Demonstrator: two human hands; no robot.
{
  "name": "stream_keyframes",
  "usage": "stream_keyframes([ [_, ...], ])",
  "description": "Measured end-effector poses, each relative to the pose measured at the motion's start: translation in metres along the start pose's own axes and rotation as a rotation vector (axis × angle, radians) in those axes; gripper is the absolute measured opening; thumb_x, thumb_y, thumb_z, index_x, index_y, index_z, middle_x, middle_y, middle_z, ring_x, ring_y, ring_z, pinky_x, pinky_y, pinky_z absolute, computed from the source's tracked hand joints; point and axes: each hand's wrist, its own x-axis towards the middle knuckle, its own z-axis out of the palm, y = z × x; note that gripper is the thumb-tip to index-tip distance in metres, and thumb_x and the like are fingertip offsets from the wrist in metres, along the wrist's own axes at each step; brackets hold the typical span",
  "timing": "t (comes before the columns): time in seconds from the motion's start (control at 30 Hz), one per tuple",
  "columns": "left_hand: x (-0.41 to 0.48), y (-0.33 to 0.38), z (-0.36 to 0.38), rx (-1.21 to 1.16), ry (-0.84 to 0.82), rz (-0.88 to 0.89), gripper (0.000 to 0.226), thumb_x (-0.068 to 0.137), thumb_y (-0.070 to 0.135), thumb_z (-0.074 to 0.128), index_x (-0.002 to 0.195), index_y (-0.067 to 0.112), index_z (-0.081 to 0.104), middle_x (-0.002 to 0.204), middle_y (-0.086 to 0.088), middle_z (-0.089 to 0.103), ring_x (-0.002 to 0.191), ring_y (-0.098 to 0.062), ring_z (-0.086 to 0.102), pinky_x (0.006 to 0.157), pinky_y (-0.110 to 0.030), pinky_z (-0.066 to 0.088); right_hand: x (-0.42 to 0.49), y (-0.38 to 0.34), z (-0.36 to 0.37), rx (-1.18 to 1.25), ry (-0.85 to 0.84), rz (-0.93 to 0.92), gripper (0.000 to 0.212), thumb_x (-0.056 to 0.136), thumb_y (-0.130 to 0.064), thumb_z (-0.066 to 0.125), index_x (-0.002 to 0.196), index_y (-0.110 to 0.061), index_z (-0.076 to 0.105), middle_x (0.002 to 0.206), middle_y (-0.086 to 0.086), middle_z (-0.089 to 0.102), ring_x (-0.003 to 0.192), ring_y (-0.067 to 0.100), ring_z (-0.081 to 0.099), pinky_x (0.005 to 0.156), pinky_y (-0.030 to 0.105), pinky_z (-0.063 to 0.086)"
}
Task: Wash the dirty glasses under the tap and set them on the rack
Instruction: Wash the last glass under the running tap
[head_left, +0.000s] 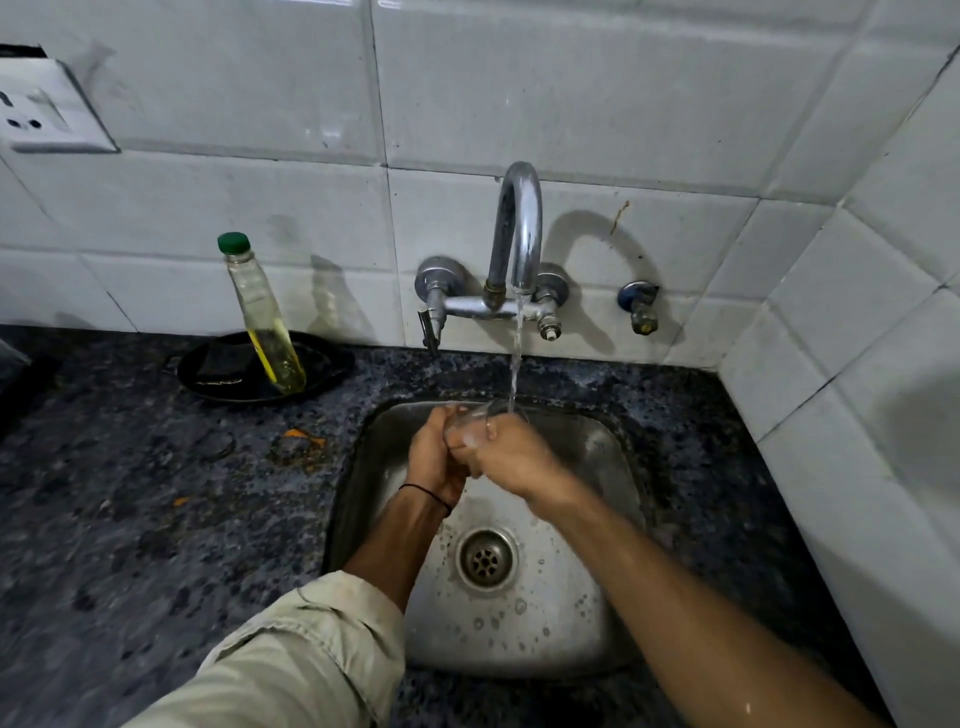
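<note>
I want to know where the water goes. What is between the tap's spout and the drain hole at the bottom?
In the head view, both hands, left hand and right hand, hold a clear glass there, under the tap, above the drain.

You've got a dark speckled counter, white wall tiles, green-capped bottle of yellow liquid centre-left, and a beige sleeve bottom left.

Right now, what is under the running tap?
Under the tap, a clear glass sits in the water stream, held by the left hand and right hand over the steel sink. Fingers hide the glass's lower part.
</note>
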Motion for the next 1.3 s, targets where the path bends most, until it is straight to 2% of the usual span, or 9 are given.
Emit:
stream_keyframes([
  [0.1, 0.002, 0.0, -0.002, -0.045, -0.005, -0.024, 0.03, 0.097, 0.029, 0.048, 0.092, 0.007, 0.066, 0.079, -0.008, 0.068, 0.069, -0.02, 0.066, 0.064, -0.028, 0.055, -0.018, 0.011, 0.023, -0.064, 0.293, -0.189, 0.028, 0.084, -0.005, 0.057, 0.102, -0.02, 0.072, 0.098, -0.001, 0.074, 0.09, 0.016, 0.068, 0.081, 0.034, 0.058],
  [0.27, -0.005, 0.003, -0.006, 0.026, -0.095, -0.208, 0.038, 0.094, 0.034, 0.045, 0.096, 0.003, 0.066, 0.082, -0.012, 0.067, 0.067, -0.023, 0.064, 0.059, -0.028, 0.049, -0.017, 0.051, -0.046, -1.031, -0.098, -0.783, 0.061, 0.078, 0.002, 0.065, 0.134, -0.02, 0.059, 0.14, 0.002, 0.059, 0.132, 0.02, 0.051, 0.11, 0.047, 0.037],
  [0.4, -0.012, -0.001, 0.008, 0.078, -0.08, -0.215, 0.032, 0.087, 0.034, 0.05, 0.087, 0.006, 0.065, 0.073, -0.01, 0.061, 0.056, -0.021, 0.055, 0.046, -0.023, 0.039, -0.006, 0.038, -0.069, -1.279, -0.24, -0.8, 0.054, 0.074, -0.001, 0.071, 0.125, -0.017, 0.065, 0.136, 0.005, 0.062, 0.135, 0.021, 0.05, 0.115, 0.05, 0.031],
  [0.57, -0.001, 0.006, 0.019, 0.029, 0.046, -0.09, 0.026, 0.091, 0.032, 0.05, 0.087, 0.011, 0.065, 0.076, -0.006, 0.065, 0.068, -0.021, 0.061, 0.065, -0.03, 0.05, -0.015, 0.015, -0.022, -0.885, 0.074, -0.41, 0.033, 0.08, -0.007, 0.057, 0.112, -0.009, 0.064, 0.118, 0.012, 0.066, 0.11, 0.029, 0.06, 0.1, 0.037, 0.047],
  [0.7, 0.002, -0.002, 0.008, -0.096, 0.109, 0.083, 0.024, 0.096, 0.019, 0.051, 0.079, 0.009, 0.064, 0.067, -0.003, 0.065, 0.063, -0.016, 0.061, 0.065, -0.027, 0.052, -0.019, -0.004, 0.004, 0.03, 0.021, -0.023, 0.016, 0.086, -0.007, 0.051, 0.078, -0.018, 0.06, 0.078, 0.0, 0.06, 0.08, 0.021, 0.058, 0.072, 0.034, 0.045],
  [0.87, 0.002, -0.01, -0.001, -0.022, 0.108, 0.124, 0.024, 0.095, 0.015, 0.052, 0.076, 0.01, 0.065, 0.064, -0.001, 0.063, 0.058, -0.012, 0.058, 0.056, -0.023, 0.05, -0.026, -0.013, 0.02, 0.864, 0.047, 0.239, 0.029, 0.084, 0.003, 0.051, 0.105, -0.003, 0.069, 0.096, 0.007, 0.067, 0.099, 0.018, 0.063, 0.083, 0.036, 0.054],
  [1.03, 0.004, 0.005, -0.008, 0.115, 0.058, 0.068, 0.026, 0.092, 0.017, 0.056, 0.07, 0.011, 0.069, 0.067, -0.005, 0.065, 0.064, -0.018, 0.06, 0.066, -0.03, 0.051, -0.039, 0.049, 0.019, -0.119, -0.019, -0.357, 0.067, 0.083, 0.009, 0.051, 0.143, -0.02, 0.05, 0.146, -0.003, 0.052, 0.13, 0.007, 0.05, 0.108, 0.012, 0.036],
  [1.1, 0.002, 0.008, -0.009, 0.23, 0.028, -0.016, 0.022, 0.091, 0.019, 0.057, 0.074, 0.009, 0.068, 0.07, -0.007, 0.066, 0.066, -0.02, 0.061, 0.065, -0.029, 0.052, -0.025, 0.069, -0.013, -0.754, -0.16, -0.573, 0.072, 0.085, 0.003, 0.048, 0.152, -0.022, 0.038, 0.159, -0.001, 0.036, 0.144, 0.016, 0.036, 0.123, 0.033, 0.022],
  [1.3, 0.005, 0.008, 0.003, 0.291, 0.025, -0.181, 0.024, 0.089, 0.03, 0.056, 0.084, 0.01, 0.068, 0.076, -0.012, 0.068, 0.064, -0.026, 0.062, 0.056, -0.031, 0.05, 0.006, 0.048, -0.031, -1.318, -0.08, -0.773, 0.041, 0.077, -0.013, 0.069, 0.118, -0.015, 0.071, 0.116, 0.005, 0.072, 0.119, 0.022, 0.061, 0.119, 0.056, 0.026],
])
